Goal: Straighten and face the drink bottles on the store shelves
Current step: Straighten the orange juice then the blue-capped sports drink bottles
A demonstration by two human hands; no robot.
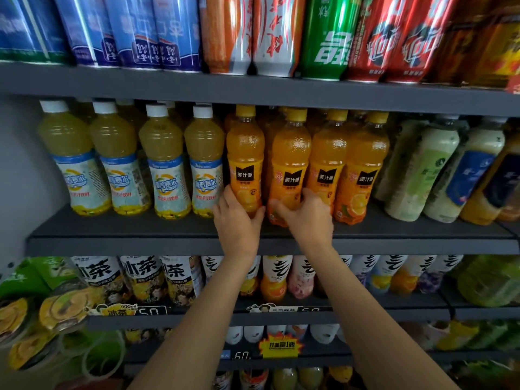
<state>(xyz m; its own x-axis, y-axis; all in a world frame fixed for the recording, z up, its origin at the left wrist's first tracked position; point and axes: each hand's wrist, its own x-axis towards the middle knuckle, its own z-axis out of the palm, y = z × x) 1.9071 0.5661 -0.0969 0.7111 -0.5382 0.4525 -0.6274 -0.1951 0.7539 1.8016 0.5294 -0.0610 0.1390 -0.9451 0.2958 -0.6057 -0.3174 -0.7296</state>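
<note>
Along the middle shelf [168, 244], a dark lipped board, a strip of bare surface runs between the front lip and the bottle bases, widest at the left end. Above the caps, the underside of the upper shelf [253, 91] sits close, leaving little headroom.

At left stand four pale yellow juice bottles [118, 164] with white caps and blue-white labels, facing forward and packed side by side. Next come four orange juice bottles with black label patches. The first orange bottle [245, 153] stands slightly apart from the yellow row, a dark gap on its left. The left hand [237, 220] grips its base, thumb on the left side and fingers curled round the right, opened only as wide as the bottle. The second orange bottle [289, 167] touches its neighbours; the right hand [305, 218] holds its lower part, thumb across the front and fingers wrapped round the right side, reaching between it and the third orange bottle [326, 161]. Both forearms cross the shelf lip.

Farther right, pale green and blue-labelled bottles [439, 170] lean in the wide-angle view.
</note>
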